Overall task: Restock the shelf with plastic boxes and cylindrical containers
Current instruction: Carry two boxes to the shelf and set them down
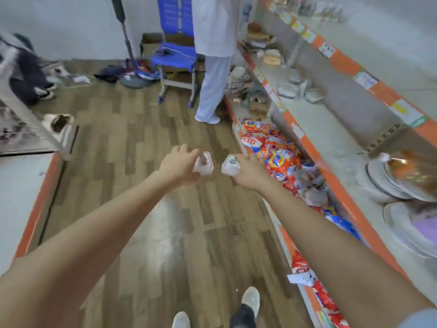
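1. While a person in white clothes stands at the far end of the aisle beside a blue chair, two bare arms reach out over the wood-pattern floor, each hand carrying a small white plastic tub.
2. On the right runs the orange-edged shelf. Its bottom tier is heaped with red and orange detergent bags, and a stack of plates sits on the middle tier nearest the camera.
3. A low orange-trimmed platform borders the aisle on the left, and a grey mop stands by the far wall behind the chair.
4. The left hand has its fingers curled round the left container and grips it from the left side.
5. The right hand is wrapped round the right container and holds it from the right side.
6. Both containers are in the air over the floor, side by side and just apart, left of the detergent bags and not on any tier.
7. The left container looks roughly upright, taller than wide, with a red-printed face towards the camera.
8. The right container is tipped, its printed top end turned up and towards the left hand; blur hides finer detail.
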The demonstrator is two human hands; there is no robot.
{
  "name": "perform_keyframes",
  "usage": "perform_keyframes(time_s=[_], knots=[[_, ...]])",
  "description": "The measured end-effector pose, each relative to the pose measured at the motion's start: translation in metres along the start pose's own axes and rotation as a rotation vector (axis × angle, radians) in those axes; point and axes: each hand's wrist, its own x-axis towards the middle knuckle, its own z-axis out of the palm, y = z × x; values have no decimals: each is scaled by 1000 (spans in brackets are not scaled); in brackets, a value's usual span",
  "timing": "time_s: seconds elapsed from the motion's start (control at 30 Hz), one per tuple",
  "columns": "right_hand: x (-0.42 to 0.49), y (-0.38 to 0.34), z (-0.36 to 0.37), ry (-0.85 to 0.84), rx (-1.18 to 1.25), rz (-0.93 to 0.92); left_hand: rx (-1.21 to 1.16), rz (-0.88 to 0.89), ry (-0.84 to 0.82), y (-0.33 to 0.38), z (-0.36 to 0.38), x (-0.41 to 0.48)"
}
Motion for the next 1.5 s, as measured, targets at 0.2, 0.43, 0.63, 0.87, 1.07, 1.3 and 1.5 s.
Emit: perform_keyframes(time_s=[0.2,0.43,0.63,0.87,1.07,1.3,1.5], knots=[[34,-108,18,-59,-36,-213,2,-223,53,-95,-15,-40],[89,-213,24,-154,-92,-490,-8,-514,129,-179,-41,-68],[132,-296,10,-159,-132,-718,-8,-757,217,-229,-79,-83],[143,-380,2,-137,-148,-999,6,-968,352,-257,-108,-119],[129,-441,9,-140,-168,-1185,-9,-1142,431,-279,-120,-156],[125,-521,38,-180,-191,-1281,5,-1248,439,-341,-125,-192],[133,-617,48,-137,-233,-1283,23,-1237,489,-426,-154,-219]])
